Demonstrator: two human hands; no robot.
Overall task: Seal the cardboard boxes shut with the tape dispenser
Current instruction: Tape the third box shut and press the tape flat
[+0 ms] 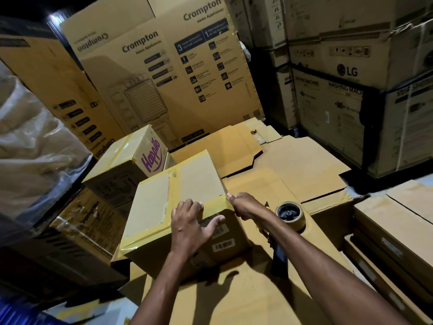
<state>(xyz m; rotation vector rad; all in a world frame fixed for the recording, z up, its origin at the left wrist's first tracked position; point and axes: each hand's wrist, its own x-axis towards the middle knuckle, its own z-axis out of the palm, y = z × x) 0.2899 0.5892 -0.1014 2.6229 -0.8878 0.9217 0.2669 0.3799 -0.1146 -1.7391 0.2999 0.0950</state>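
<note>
Pressing tape (216, 204) onto the box (187, 181), your left hand (191, 222) lies flat; your right hand (246, 205) curls at the corner, grip unclear. Uneven pull could wrinkle it.

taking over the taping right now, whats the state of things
Left hand: flat on the box, fingers on top and thumb on the front, pressing the tape along the near top edge.
Right hand: fingers curled on the tape end at the box's right corner.
Dispenser: not held, on the cardboard right of the box, beside the right forearm.
Done: tape over the centre seam, the left edge and the near edge. The Happilo box behind is taped too.
Left: smooth this strip down at the corner. The far edge is hard to judge, so check it.
</note>
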